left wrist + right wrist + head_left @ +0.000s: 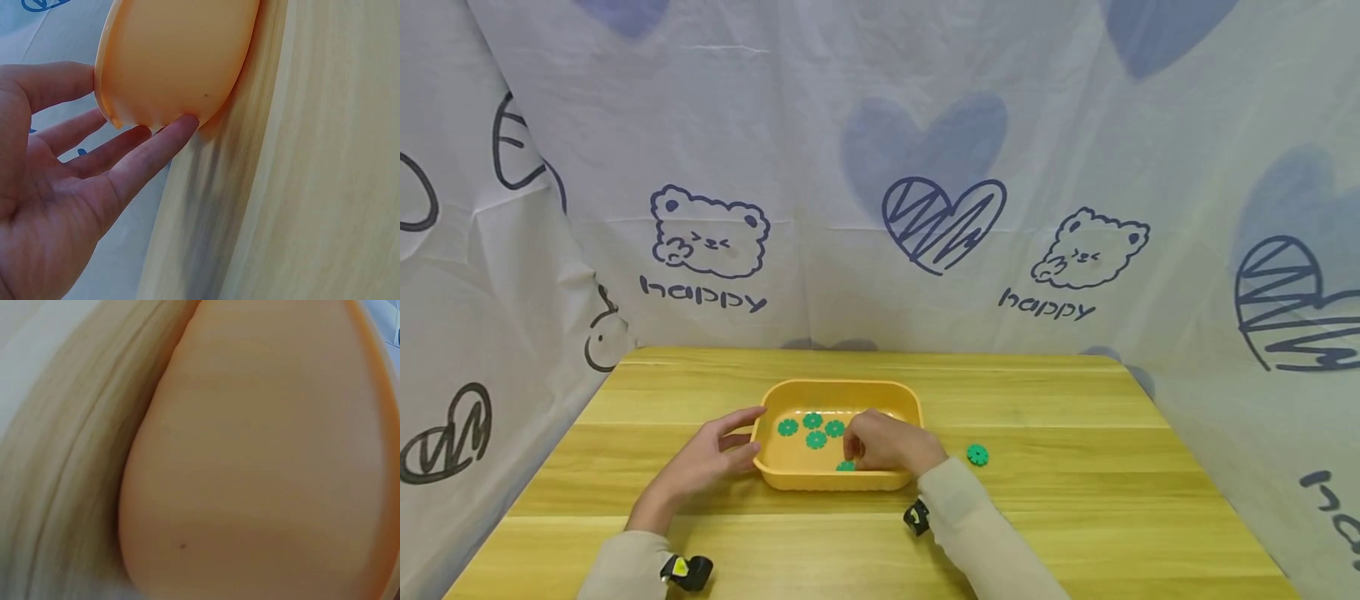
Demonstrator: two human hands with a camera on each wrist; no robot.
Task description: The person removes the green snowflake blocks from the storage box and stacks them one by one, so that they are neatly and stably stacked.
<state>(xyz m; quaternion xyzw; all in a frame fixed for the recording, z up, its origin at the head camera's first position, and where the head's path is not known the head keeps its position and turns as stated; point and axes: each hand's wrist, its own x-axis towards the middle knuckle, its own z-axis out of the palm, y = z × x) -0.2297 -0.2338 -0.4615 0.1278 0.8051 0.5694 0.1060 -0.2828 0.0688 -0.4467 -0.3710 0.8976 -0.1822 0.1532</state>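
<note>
A yellow plastic basin (835, 481) stands on the wooden table, with several green notched discs (816, 439) lying in its left part. At its left end, my left hand (707, 457) rests spread fingers against the outer wall and rim. The left wrist view shows these fingertips (187, 123) touching the basin wall (181, 56). Inside the basin, my right hand (883, 442) points bent fingers down beside a green disc (846, 467) near the front wall. Whether they pinch it is hidden. In the right wrist view the basin's outer side (250, 456) hides the fingers.
A single green disc (977, 455) lies on the table (1060, 517), right of the basin and close to my right wrist. Behind the table's far edge hangs a white printed curtain (820, 250), and more of it hangs along both sides.
</note>
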